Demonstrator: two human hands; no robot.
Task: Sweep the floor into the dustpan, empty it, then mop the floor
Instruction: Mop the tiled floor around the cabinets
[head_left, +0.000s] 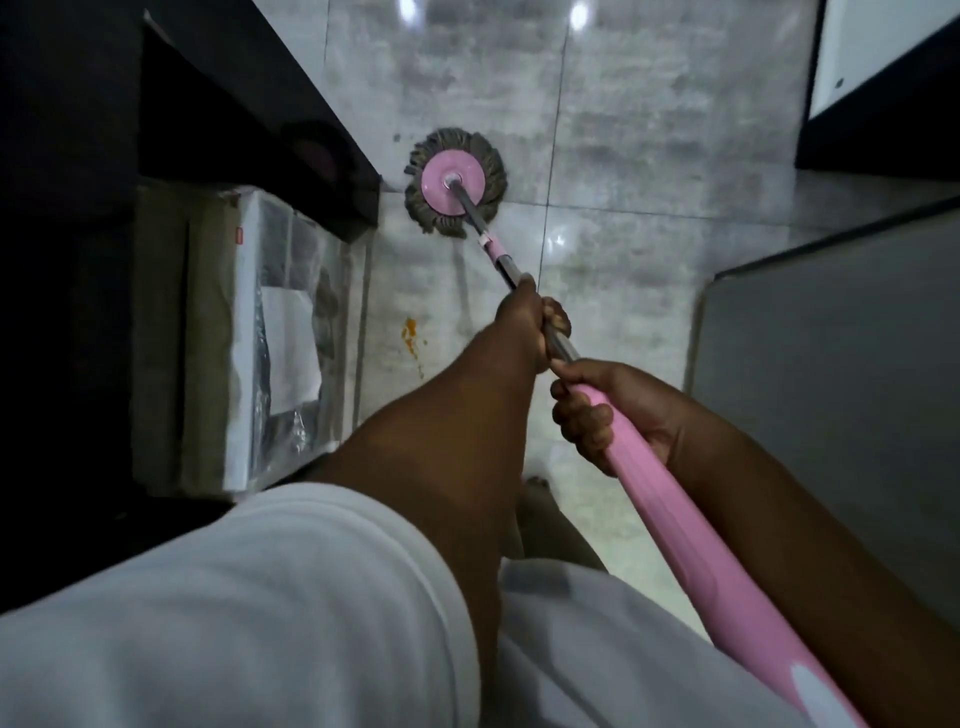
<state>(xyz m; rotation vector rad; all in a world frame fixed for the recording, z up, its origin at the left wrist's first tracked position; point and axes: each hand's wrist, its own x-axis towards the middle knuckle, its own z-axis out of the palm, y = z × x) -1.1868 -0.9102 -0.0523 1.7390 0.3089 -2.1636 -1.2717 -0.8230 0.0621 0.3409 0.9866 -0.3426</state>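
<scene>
A round mop head (455, 190) with a pink disc and grey strands lies flat on the pale tiled floor (623, 171), close to the corner of a dark cabinet. Its pole (670, 514) runs back toward me, grey metal near the head and pink near my body. My left hand (524, 322) grips the grey part of the pole. My right hand (602, 410) grips the pink part just behind it. An orange stain (410, 335) marks the floor left of my left hand.
A dark cabinet (208, 119) lines the left side, with a wrapped cardboard box (249, 343) on the floor below it. A grey mat or panel (831, 374) lies at the right. Dark furniture (883, 104) stands at the top right. My bare foot (540, 499) shows below the hands.
</scene>
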